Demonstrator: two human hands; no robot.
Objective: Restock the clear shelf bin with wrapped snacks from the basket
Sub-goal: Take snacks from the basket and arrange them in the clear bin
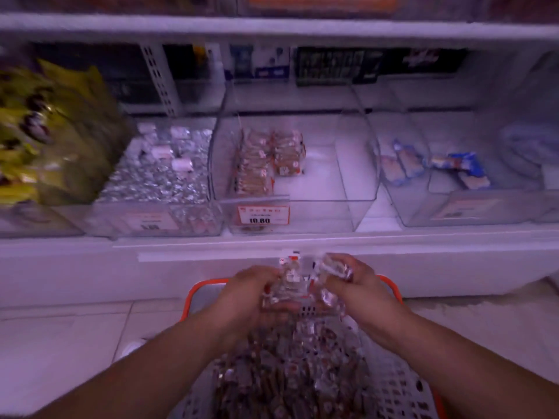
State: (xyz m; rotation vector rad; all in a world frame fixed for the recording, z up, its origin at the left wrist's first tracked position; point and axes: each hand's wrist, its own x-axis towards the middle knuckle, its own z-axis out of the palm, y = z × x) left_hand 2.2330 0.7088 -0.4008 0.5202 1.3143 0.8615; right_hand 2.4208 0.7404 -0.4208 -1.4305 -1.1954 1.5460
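An orange-rimmed basket (pixel 402 388) on the floor holds a heap of clear-wrapped brown snacks (pixel 281 370). Above its far end my left hand (pixel 248 294) and my right hand (pixel 360 285) together grip a bundle of wrapped snacks (pixel 298 282), fingers curled round it from both sides. Straight ahead on the shelf stands the clear shelf bin (pixel 357 182) with a 10.80 price tag (pixel 262 214). Two short rows of the same snacks (pixel 266 158) lie against its left side; its right half shows bare floor.
Left of that bin is a clear bin full of silver-wrapped sweets (pixel 157 173), then yellow-green bags (pixel 39 131). Right of it a bin holds blue-and-white packets (pixel 432 167). A white shelf ledge (pixel 272 240) juts out between basket and bins. An upper shelf (pixel 272 27) overhangs.
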